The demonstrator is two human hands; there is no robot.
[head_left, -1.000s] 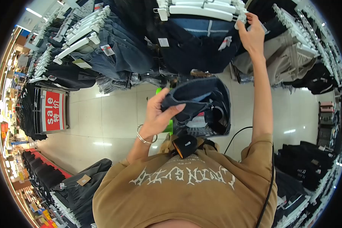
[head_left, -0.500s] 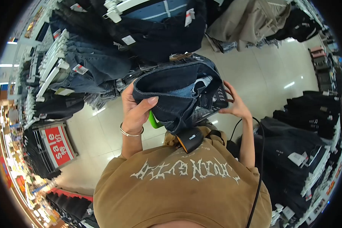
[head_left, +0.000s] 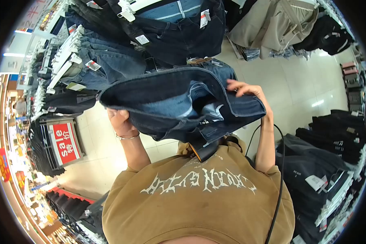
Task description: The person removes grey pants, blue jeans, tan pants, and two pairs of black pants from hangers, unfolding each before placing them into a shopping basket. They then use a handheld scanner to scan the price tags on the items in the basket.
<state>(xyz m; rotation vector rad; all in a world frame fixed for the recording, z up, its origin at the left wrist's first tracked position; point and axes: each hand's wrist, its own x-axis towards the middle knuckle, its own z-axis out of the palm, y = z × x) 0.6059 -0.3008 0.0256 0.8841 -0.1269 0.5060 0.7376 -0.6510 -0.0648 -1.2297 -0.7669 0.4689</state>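
Observation:
A pair of dark blue jeans [head_left: 158,122] is stretched between my hands in front of my chest, its waist opening facing up and the lighter inside showing. My left hand [head_left: 123,122] grips the waistband at the left end, thumb on top. At the right end, my right hand [head_left: 248,88] has its fingers curled over the denim; its thumb and palm are mostly hidden behind the fabric. A black device with an orange edge [head_left: 204,151] hangs at my chest just below the jeans.
Racks of hanging jeans [head_left: 110,61] stand ahead and to the left, with beige trousers [head_left: 274,28] farther right. Black garments [head_left: 313,162] hang close on my right. A red sale sign [head_left: 64,143] stands at left. A black cable [head_left: 281,175] runs past my right arm.
The jeans have been spread wider, with my left hand moving left and lower. My right hand has gone from the dark latticed thing to the jeans, which now cover that thing and the green part.

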